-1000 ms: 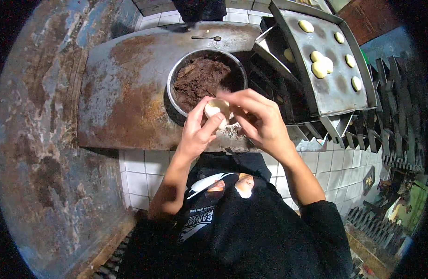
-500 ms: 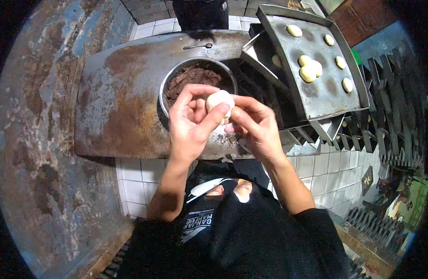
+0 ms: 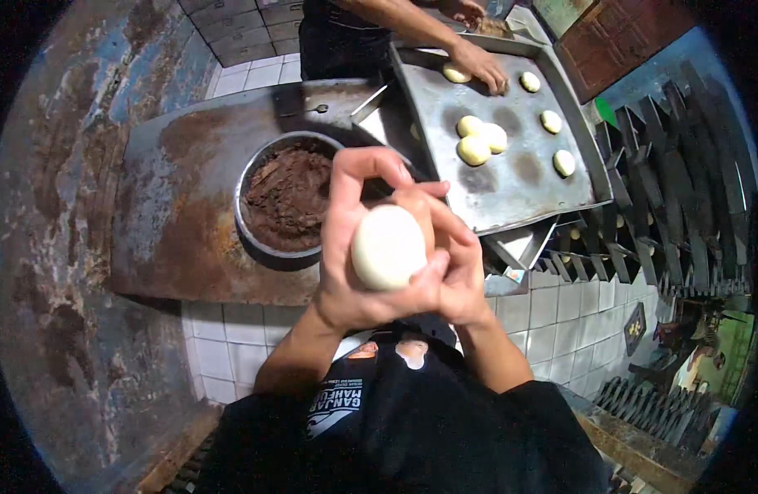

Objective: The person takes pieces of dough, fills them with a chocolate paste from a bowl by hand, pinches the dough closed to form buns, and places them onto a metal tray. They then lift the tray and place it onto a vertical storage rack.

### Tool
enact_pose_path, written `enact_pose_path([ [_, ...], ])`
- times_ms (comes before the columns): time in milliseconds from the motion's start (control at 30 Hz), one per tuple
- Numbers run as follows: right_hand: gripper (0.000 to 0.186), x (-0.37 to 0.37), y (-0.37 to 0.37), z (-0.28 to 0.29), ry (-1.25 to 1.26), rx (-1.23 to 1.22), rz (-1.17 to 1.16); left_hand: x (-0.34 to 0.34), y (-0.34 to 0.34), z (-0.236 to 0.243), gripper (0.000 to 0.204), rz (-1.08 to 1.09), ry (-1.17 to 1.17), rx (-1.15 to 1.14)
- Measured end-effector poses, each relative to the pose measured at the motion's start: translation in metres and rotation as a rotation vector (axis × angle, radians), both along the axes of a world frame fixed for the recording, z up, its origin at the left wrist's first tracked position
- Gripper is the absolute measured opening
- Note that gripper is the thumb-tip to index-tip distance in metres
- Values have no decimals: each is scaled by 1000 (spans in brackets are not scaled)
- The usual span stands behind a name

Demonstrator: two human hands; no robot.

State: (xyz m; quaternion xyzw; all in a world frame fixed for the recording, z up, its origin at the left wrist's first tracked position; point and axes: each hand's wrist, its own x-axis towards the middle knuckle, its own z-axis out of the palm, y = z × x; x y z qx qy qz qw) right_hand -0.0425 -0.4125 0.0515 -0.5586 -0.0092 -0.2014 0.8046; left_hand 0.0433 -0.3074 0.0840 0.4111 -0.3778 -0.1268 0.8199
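Head view: the bare left hand [image 3: 340,267] and bare right hand [image 3: 459,284] are cupped together, holding a smooth, cream-white, rounded dough ball [image 3: 389,247] to the right of a round metal bowl [image 3: 240,202] of dark brown, lumpy filling [image 3: 284,193]. Farther right of that bowl, a co-worker's hand [image 3: 480,67] reaches over a rectangular grey metal tray [image 3: 498,199] bearing pale yellow dough pieces [image 3: 475,142].

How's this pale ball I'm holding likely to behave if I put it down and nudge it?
The pale ball would probably roll, as it looks rounded. Its matte surface suggests it may not slip much. It could dent easily, resembling the doughy lumps on the tray.
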Motion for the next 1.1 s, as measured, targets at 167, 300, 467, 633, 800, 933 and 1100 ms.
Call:
enact_pose_path([
  [167, 44, -18, -27, -21, -11, 51, -341, -26, -63, 4, 66, -37, -65, 23],
  [300, 32, -34, -128, 34, 215, -675, 349, -8, -70, -22, 69, -49, 15, -39],
  [467, 49, -35, -194, 61, 216, -710, -13, -4, -149, -48, 65, 174, -371, 515],
  [633, 43, -22, -256, 45, 279, -993, 88, -13, -201, -70, 72, 92, -314, 582],
  [800, 39, 0, -346, 0, 417, -1147, 133, -7, -194, -61, 103, 108, -464, 863],
  [933, 54, 22, -360, -38, 293, -1565, 299, -3, -188, -72, 90, 135, -371, 948],
  [1100, 94, 23, -351, -63, 180, -1866, 379, -6, -193, -77, 73, 243, -392, 1029],
])
